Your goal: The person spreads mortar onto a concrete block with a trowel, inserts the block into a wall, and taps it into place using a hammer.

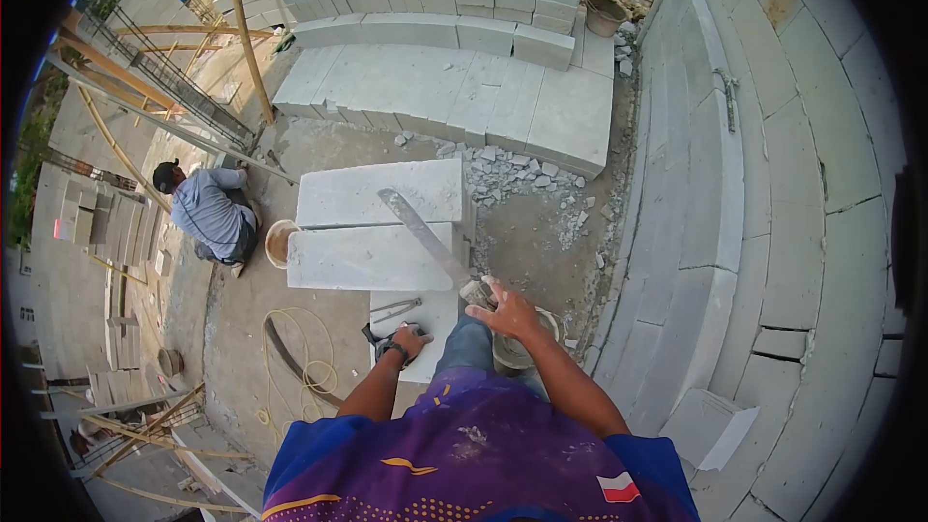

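My right hand is closed around the dusty handle of a handsaw. Its long blade slants up and left across the edge of a pale block. A second pale block lies parallel behind that one. Lower and to the left, my left hand bends over a dark object on a white block. The fingers partly cover this object, so its kind is unclear. Just above that hand rests a thin metal tool.
A bucket stands by my right leg, another left of the blocks. Stacked blocks fill the back, with rubble before them. A block wall rises right. A person crouches left; a hose lies nearby.
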`<state>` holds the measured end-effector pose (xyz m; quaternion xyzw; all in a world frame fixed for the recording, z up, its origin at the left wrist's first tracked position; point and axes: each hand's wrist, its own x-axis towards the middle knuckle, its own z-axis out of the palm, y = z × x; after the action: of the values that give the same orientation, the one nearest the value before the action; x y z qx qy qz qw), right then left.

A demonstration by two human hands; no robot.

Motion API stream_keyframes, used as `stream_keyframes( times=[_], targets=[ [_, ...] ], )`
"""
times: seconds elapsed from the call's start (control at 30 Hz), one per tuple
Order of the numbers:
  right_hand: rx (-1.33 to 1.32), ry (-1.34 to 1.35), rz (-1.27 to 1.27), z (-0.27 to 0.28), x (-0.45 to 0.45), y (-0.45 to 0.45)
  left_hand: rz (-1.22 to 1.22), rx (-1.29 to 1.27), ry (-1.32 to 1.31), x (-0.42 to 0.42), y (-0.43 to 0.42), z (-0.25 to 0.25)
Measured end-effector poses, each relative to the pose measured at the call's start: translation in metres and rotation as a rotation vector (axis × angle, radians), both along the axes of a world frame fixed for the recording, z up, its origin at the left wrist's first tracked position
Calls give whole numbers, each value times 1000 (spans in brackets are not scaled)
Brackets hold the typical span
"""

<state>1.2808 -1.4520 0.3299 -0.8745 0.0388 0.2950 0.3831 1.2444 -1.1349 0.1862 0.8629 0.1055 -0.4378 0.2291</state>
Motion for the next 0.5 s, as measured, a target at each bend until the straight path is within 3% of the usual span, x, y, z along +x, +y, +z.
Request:
stream_keyframes(
  times=[0.07, 0.17, 0.23, 0.3, 0.43, 0.5],
  targets=[
    [-3, -37, -60, -7, 14, 1, -138, -13, -21, 37, -2, -16],
    [-80, -4, -154, -25, 12, -30, -571, -149, -18, 99, 14, -68],
    [-71, 78, -362, -19, -6, -72, -722, -109, 219, 151, -15, -24],
    [-58, 74, -668, -14, -45, -117, -676, -239, 247, 191, -37, 7],
    [-243, -252, -1325, 73, -138, -189, -681, -203, 191, 266, -96, 17],
    [-491, -615, -1443, 127, -183, -208, -799, -154, 99, 298, -125, -4]
  ],
)
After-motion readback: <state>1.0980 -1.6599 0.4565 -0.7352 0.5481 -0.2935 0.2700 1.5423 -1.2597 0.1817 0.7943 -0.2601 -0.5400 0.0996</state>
